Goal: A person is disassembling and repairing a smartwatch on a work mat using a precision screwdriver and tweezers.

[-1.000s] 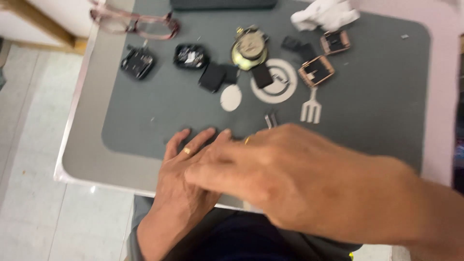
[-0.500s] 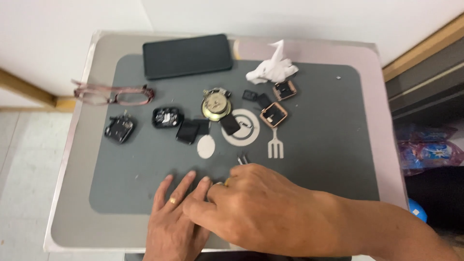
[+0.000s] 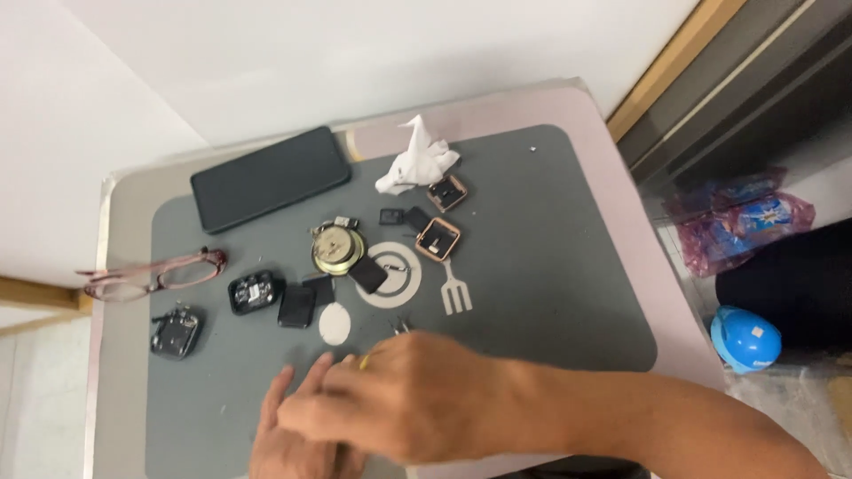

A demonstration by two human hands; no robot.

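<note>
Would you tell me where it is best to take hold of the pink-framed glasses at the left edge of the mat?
Probably the bridge of the glasses, pinched from above: they lie flat, half off the grey mat, with folded temples and lenses best left untouched.

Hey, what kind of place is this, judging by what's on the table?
Probably a small repair bench for watches or little electronics, set up indoors. A grey work mat covers the table, with opened smartwatch cases, a round brass clock movement and tweezers spread on it.
</note>
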